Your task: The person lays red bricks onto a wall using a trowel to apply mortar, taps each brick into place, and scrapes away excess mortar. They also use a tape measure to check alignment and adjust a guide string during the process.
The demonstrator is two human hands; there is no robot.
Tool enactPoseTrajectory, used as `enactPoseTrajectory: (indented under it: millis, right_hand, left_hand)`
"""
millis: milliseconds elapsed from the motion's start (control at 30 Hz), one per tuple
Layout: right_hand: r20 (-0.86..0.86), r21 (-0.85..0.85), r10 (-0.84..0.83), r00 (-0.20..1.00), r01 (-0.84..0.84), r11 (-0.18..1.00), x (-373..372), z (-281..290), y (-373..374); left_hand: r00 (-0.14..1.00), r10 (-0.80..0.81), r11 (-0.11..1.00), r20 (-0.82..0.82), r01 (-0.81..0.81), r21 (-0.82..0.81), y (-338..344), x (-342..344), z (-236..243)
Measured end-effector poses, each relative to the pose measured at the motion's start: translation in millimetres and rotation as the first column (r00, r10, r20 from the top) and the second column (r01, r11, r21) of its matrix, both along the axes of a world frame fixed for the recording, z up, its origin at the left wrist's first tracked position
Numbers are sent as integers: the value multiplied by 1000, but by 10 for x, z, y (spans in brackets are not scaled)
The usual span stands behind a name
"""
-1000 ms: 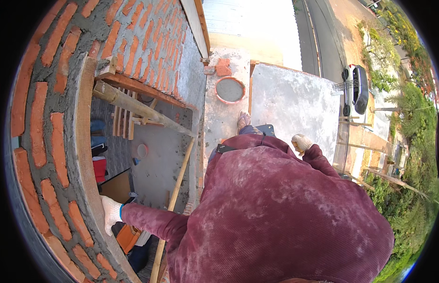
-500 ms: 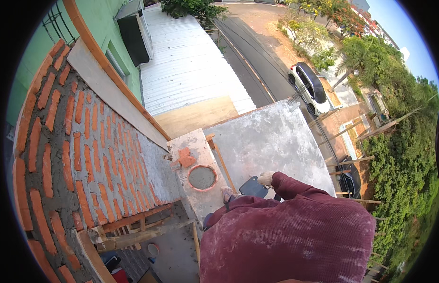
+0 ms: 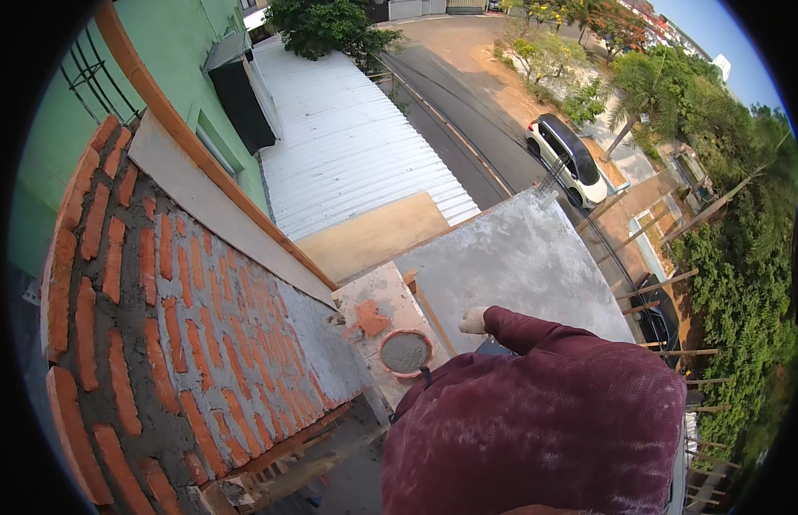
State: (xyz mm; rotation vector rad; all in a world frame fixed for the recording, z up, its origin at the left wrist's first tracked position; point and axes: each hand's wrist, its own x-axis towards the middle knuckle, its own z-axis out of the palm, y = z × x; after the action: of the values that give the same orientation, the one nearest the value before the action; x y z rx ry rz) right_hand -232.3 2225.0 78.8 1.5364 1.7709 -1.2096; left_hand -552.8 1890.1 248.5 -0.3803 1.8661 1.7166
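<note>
Right hand [image 3: 473, 321]: pale glove, blunt rounded outline, over the grey slab; cannot tell whether the fingers grip anything.
Left hand: out of view; whether it holds anything, cannot tell.
Sleeve [image 3: 536, 329]: maroon, textured knit, dusted whitish.
Flat piece [image 3: 493, 347]: dark blue-grey, just below the right hand, partly behind the sleeve; too covered to read its direction or long axis.
Bucket [image 3: 383, 354]: round, orange rim, left of the right hand and near it; mouth faces up.
Mortar [image 3: 407, 352]: grey, wet-looking, grainy, inside the bucket.
Ledge [image 3: 389, 292]: pale, stained, carries the bucket; long axis upper left to lower right.
Broken brick [image 3: 371, 318]: orange-red, jagged, just beyond the bucket.
Slab [image 3: 519, 249]: grey concrete, whitish blotches.
Brick wall [image 3: 219, 318]: rough orange bricks, thick grey joints.
Roof [image 3: 356, 129]: white corrugated sheet, well beyond.
</note>
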Motion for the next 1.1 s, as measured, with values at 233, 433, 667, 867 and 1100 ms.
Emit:
enactPoseTrajectory:
  millis: [233, 433, 667, 867, 1100]
  right_hand:
    - [18, -37, -82, 996, 82, 996, -521, 707, 386]
    - [97, -99, -289, 952, 298, 949, -305, 334, 372]
    - [124, 166, 712, 692, -722, 672, -244, -305, 912]
    - [-4, 1, 83, 997, -83, 997, -1490, 831, 1590]
    - [-360, 111, 356, 862, -340, 934, -2266, 713, 2018]
  left_hand:
    - [998, 47, 999, 43, -46, -17, -73, -297, -43]
    - [987, 144, 990, 69, -143, -7, -269, -269, -99]
    - [935, 341, 937, 99, -346, 41, -230, -218, -206]
    - [906, 419, 908, 57, -420, -4, -286, -366, -89]
    - [986, 150, 988, -68, -153, -35, -727, -846, 776]
